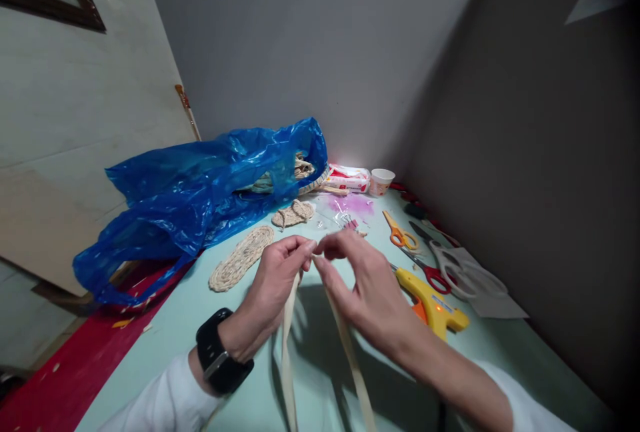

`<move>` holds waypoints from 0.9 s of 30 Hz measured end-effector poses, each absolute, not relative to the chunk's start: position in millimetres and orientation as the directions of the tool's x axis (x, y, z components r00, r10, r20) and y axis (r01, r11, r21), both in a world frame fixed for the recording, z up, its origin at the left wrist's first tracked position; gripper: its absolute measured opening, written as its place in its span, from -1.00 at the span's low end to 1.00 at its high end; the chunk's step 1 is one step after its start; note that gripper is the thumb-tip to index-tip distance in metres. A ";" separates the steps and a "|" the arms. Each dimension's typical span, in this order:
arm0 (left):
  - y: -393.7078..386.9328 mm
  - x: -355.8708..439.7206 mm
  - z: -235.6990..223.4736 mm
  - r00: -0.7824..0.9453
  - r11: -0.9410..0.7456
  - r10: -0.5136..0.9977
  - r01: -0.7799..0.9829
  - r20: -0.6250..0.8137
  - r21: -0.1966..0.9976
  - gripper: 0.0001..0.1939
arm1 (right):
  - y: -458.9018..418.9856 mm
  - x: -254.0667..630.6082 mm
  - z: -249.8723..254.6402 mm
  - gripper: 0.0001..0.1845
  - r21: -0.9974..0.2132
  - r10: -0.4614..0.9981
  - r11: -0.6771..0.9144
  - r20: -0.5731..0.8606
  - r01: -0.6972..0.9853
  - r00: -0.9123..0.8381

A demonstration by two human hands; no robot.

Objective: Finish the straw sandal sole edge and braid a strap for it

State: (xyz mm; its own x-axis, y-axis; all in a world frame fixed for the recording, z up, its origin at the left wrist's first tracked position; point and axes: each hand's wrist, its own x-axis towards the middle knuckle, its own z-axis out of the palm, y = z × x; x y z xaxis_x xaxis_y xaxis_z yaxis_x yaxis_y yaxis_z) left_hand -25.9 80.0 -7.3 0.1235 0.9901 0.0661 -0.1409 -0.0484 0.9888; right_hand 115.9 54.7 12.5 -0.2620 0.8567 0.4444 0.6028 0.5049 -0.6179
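Note:
My left hand [283, 269], with a black watch on its wrist, is closed in a pinch on a pale flat strip [287, 352] of what looks like dried plant fibre. Close beside it, my right hand [363, 279] pinches the strip near the same spot. Two lengths of it hang down from my fingers toward the front of the table. Left of my hands lies a braided oval sole [241, 259]. Behind that rests a small braided slipper [293, 214] with straps across it. To the right of my right hand is a yellow glue gun [435, 305].
A blue plastic bag [215, 192] with fibre strands lies at the back left. Orange scissors [400, 232], red-handled scissors [433, 277] and large white-handled scissors [450, 269] lie on the right. A paper cup [382, 182] and a red-and-white packet [350, 179] stand near the wall.

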 end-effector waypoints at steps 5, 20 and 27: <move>77.9 -23.5 -8.6 0.236 -0.011 0.970 -0.167 0.050 0.986 -0.74 | 74.3 126.2 6.7 -0.72 -0.992 0.857 0.074 0.012 0.100 -0.516; 78.0 -26.3 -7.7 0.186 -0.068 0.979 -0.076 0.081 0.995 -0.84 | 68.9 119.0 -0.3 -0.76 -0.971 0.938 0.219 0.185 0.091 -0.292; 77.8 -27.7 -0.4 0.206 -0.160 0.966 0.008 0.155 0.987 -0.87 | 72.7 120.4 -3.1 -0.75 -0.987 0.967 0.154 0.160 -0.045 -0.197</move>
State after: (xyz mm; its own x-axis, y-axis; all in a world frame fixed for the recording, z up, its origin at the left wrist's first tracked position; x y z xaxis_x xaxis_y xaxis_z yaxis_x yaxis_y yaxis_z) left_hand -27.7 77.8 -0.4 0.2058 0.9663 0.1548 0.0077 -0.1598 0.9871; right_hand 120.4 72.7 -3.1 -0.1967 0.9673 0.1598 -0.0450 0.1539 -0.9871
